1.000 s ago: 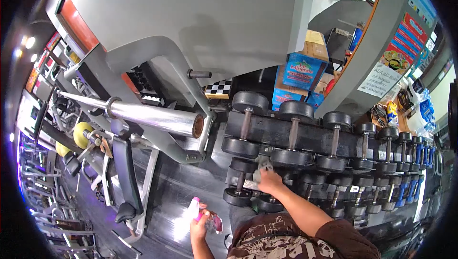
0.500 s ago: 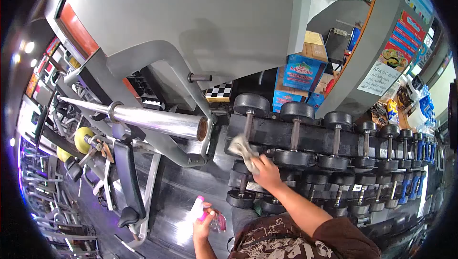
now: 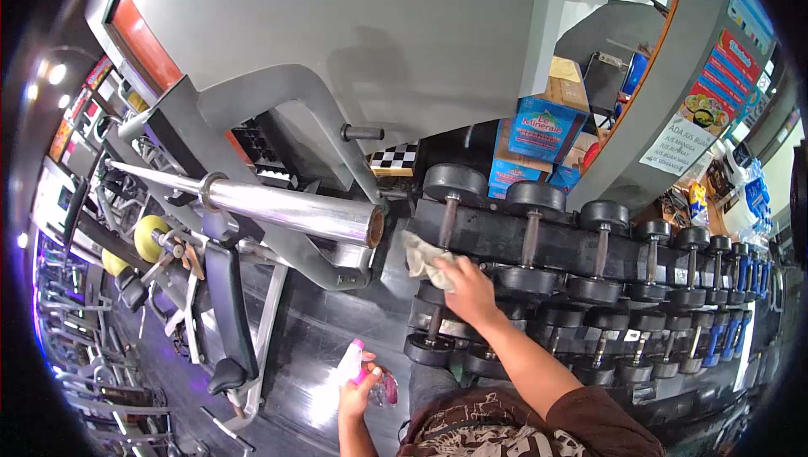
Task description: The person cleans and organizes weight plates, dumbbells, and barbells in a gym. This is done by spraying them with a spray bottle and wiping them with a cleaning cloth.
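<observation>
My right hand (image 3: 471,293) is closed on a crumpled, off-white cloth (image 3: 423,260). The cloth lies against the near end of the leftmost upper dumbbell (image 3: 449,220), hiding most of that head; its far head and handle show. Lower down, my left hand (image 3: 357,396) grips a spray bottle (image 3: 351,363) with a white and pink top, held upright over the floor and apart from the rack. The bottle's clear body is partly hidden by my fingers. Just below the right hand sits a lower-row dumbbell (image 3: 430,348).
Two tiers of dumbbells fill the rack (image 3: 555,242), running off to the right. At left, a barbell (image 3: 295,211) juts toward the rack above a padded bench (image 3: 227,314). Blue water cartons (image 3: 539,127) are stacked behind. A grey wall (image 3: 404,28) stands at the back.
The cloth has shifted slightly and spread out at the dumbbell's near end, with my right hand still on it. The whole view has moved a little. My left hand keeps the spray bottle.
</observation>
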`<state>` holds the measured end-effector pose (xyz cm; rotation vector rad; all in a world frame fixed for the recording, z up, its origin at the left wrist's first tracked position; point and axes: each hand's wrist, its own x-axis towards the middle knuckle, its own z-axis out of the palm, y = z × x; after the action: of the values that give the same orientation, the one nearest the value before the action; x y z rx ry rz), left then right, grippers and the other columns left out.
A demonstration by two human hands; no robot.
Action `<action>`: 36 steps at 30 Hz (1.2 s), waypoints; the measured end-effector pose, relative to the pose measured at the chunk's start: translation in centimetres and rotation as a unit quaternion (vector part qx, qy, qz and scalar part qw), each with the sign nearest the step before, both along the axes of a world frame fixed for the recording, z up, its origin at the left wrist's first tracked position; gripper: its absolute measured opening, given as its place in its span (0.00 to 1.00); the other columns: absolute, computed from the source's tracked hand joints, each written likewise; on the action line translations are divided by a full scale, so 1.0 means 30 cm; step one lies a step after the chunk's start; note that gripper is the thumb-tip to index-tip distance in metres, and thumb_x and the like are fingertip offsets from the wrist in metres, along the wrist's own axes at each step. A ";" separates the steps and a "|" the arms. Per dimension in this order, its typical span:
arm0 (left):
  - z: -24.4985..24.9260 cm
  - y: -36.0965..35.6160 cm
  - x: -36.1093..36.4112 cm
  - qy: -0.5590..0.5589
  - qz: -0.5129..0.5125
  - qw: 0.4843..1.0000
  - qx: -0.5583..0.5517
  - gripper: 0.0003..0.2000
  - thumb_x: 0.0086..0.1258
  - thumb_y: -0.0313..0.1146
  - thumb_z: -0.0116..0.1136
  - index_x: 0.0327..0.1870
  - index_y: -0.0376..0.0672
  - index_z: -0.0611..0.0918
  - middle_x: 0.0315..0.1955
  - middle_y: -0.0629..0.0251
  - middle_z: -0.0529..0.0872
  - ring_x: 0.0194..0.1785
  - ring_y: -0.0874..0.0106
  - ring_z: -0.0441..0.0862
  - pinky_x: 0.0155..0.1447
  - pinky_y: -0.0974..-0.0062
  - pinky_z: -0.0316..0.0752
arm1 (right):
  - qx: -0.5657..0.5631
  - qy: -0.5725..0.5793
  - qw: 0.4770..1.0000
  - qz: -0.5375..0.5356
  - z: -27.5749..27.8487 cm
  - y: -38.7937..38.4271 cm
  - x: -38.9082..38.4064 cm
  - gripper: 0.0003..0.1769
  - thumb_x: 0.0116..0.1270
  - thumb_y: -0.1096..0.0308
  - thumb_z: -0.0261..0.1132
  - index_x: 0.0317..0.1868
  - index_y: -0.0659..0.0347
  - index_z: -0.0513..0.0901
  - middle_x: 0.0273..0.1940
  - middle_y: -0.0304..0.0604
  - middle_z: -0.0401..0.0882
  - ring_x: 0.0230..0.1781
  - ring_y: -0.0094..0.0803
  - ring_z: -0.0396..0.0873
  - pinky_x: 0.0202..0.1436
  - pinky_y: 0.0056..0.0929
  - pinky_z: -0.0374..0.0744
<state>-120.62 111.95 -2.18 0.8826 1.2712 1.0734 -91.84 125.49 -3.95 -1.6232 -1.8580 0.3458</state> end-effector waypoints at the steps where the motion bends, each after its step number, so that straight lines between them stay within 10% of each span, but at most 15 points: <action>1: 0.021 0.007 0.008 -0.006 -0.005 1.000 0.000 0.17 0.66 0.21 0.64 0.55 0.36 0.77 0.31 0.69 0.81 0.38 0.72 0.83 0.45 0.73 0.77 | -0.005 0.026 0.999 -0.030 -0.036 -0.025 0.006 0.33 0.53 0.72 0.70 0.63 0.50 0.78 0.48 0.46 0.78 0.47 0.52 0.81 0.49 0.47 0.82; 8: 0.000 0.054 -0.080 -0.001 -0.051 0.999 -0.012 0.17 0.66 0.23 0.62 0.55 0.37 0.76 0.30 0.67 0.80 0.38 0.70 0.82 0.49 0.67 0.77 | -0.345 0.025 0.927 -0.144 -0.174 -0.195 0.024 0.29 0.59 0.59 0.71 0.59 0.59 0.76 0.52 0.55 0.84 0.50 0.58 0.83 0.54 0.52 0.81; 15: 0.061 0.196 -0.194 -0.017 -0.078 0.997 -0.002 0.17 0.66 0.22 0.62 0.55 0.37 0.76 0.30 0.68 0.80 0.37 0.71 0.81 0.48 0.68 0.77 | -0.042 -0.062 0.996 -0.045 0.178 0.058 -0.308 0.21 0.58 0.62 0.69 0.53 0.52 0.82 0.50 0.39 0.78 0.51 0.48 0.78 0.50 0.45 0.78; 21: 0.078 0.276 -0.313 0.006 -0.112 0.994 0.021 0.17 0.66 0.22 0.62 0.55 0.37 0.75 0.30 0.69 0.79 0.36 0.72 0.81 0.48 0.68 0.78 | 0.086 -0.192 0.973 -0.090 -0.164 0.241 -0.451 0.08 0.63 0.63 0.62 0.35 0.50 0.89 0.47 0.34 0.78 0.52 0.37 0.71 0.50 0.42 0.68; 25: 0.070 0.298 -0.358 -0.022 -0.092 0.995 0.022 0.18 0.65 0.19 0.64 0.55 0.36 0.76 0.30 0.69 0.81 0.36 0.73 0.83 0.44 0.75 0.78 | 0.016 -0.406 0.899 0.166 -0.131 0.134 -0.409 0.10 0.64 0.62 0.62 0.35 0.54 0.89 0.49 0.33 0.79 0.50 0.34 0.72 0.48 0.41 0.68; 36: 0.025 0.370 -0.320 -0.085 -0.166 0.982 0.025 0.16 0.65 0.18 0.63 0.53 0.35 0.77 0.30 0.70 0.79 0.35 0.73 0.82 0.47 0.69 0.81 | 0.037 -0.091 0.991 -0.093 0.054 0.056 -0.178 0.28 0.51 0.69 0.75 0.54 0.61 0.77 0.57 0.50 0.74 0.58 0.54 0.73 0.59 0.45 0.77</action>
<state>-130.22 123.04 -1.44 0.9785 0.9204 0.8961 -97.19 127.18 -2.33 -1.8107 -1.8074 0.0472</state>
